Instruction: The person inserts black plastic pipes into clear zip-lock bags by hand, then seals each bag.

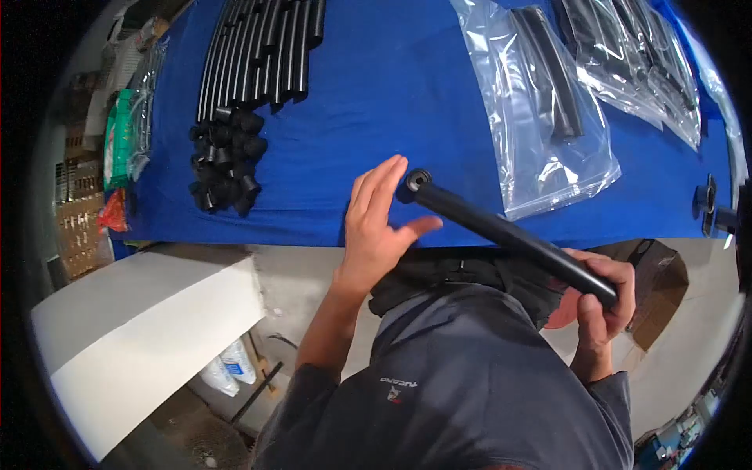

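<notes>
A black tube (517, 244) slants across in front of me, its lower right end gripped by my right hand (607, 301). The tube's far end carries a round black fitting (417, 182) with a hole in its middle. Beside that end is my left hand (380, 215), its fingers stretched out and thumb apart, holding nothing. Several black tubes (262, 51) lie side by side on the blue cloth at the back left. Just below them sits a cluster of black caps (223, 160).
A clear plastic bag (540, 172) with a black tube inside lies on the blue-covered table (376, 94). More bagged black parts (634, 55) are at the back right. A white surface (157, 305) stands at the lower left, and an open cardboard box (658, 294) is below the table's right side.
</notes>
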Motion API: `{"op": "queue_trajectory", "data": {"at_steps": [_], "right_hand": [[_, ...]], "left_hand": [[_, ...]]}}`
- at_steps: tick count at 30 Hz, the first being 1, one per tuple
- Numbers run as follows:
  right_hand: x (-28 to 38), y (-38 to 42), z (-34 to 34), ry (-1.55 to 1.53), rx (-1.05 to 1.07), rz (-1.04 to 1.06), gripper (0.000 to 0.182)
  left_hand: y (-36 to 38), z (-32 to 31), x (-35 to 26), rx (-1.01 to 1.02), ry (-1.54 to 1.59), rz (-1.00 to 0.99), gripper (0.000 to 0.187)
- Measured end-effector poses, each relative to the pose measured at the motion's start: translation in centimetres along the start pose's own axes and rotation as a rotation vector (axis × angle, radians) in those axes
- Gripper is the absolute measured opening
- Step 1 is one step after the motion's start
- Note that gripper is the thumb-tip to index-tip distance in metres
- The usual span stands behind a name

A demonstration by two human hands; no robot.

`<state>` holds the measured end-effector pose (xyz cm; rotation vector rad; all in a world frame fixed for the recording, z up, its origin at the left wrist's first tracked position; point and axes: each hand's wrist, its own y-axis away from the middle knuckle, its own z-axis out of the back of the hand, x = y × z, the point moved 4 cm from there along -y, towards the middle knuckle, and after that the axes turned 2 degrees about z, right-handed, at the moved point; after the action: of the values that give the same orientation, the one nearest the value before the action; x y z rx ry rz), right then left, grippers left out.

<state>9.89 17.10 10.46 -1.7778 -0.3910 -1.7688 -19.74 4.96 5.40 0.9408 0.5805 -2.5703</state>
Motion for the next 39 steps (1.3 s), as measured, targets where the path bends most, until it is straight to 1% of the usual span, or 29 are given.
{"op": "queue_trajectory", "data": {"at_steps": [1,3,5,9,12,13,16,17,18,20,24,25,26,28,31,34,36,38,39], "right_hand": [[0.8,-0.3,0.2,-0.015,-0.031,-0.112,0.032],[1.5,-1.1,0.4,0.082,-0.024,-0.061,0.033],[2.0,-1.7,0.8,0.179,-0.013,0.0,0.033],[2.5,-2.5,0.8,0.368,0.11,0.018,0.032],[3.2,-3.4,0.3,0.527,0.224,0.04,0.032],[4.1,-4.1,-0.2,0.637,0.284,0.044,0.035],[5.9,-5.6,-1.7,0.743,0.289,0.13,0.037],[6.4,-6.4,-2.7,0.761,0.289,0.167,0.042],[7.1,-7.5,-4.0,0.7,0.328,0.25,0.041],[8.3,-9.9,-6.5,0.586,0.404,0.415,0.041],[9.1,-13.3,-11.1,0.049,0.625,0.456,0.031],[9.5,-14.0,-12.2,-0.015,0.683,0.459,0.029],[10.3,-14.6,-13.2,-0.034,0.791,0.445,0.026],[10.4,-15.2,-15.1,-0.052,0.83,0.496,0.02],[10.2,-15.5,-15.9,-0.014,0.761,0.435,0.017],[9.4,-15.9,-15.6,-0.05,0.707,0.44,0.018],[9.1,-15.5,-15.5,-0.074,0.847,0.431,0.02],[8.2,-15.2,-15.6,-0.152,0.711,0.436,0.016],[7.9,-15.3,-15.7,-0.163,0.718,0.447,0.016]], "left_hand": [[-0.1,-0.9,0.9,-0.003,0.018,-0.002,0.08],[-0.1,-2.3,1.6,0.021,0.142,0.042,0.08],[-0.2,-3.5,0.9,0.027,0.284,0.066,0.082],[0.1,-5.0,0.0,-0.012,0.321,-0.023,0.084],[0.0,-4.6,-0.1,-0.026,0.33,-0.058,0.074],[0.0,-4.6,-0.2,-0.023,0.317,-0.075,0.069],[0.1,-4.5,-0.2,-0.032,0.294,-0.111,0.054],[0.2,-4.7,0.0,-0.043,0.297,-0.112,0.051],[0.3,-4.9,0.1,-0.055,0.302,-0.116,0.047],[0.4,-4.7,0.0,-0.061,0.264,-0.143,0.045],[0.1,-3.9,-0.7,-0.079,0.239,-0.179,0.043],[0.0,-3.7,-0.8,-0.086,0.236,-0.179,0.045],[0.0,-3.7,-0.7,-0.089,0.223,-0.174,0.046],[-0.1,-3.3,-0.9,-0.055,0.256,-0.158,0.046],[-0.3,-3.0,-0.9,-0.01,0.276,-0.149,0.051],[0.0,-3.9,-0.5,-0.022,0.261,-0.113,0.053],[-0.1,-3.8,-0.4,0.023,0.271,-0.102,0.058],[-0.1,-3.9,-0.1,0.038,0.292,-0.093,0.059],[-0.1,-4.0,0.0,0.043,0.301,-0.088,0.059]]}}
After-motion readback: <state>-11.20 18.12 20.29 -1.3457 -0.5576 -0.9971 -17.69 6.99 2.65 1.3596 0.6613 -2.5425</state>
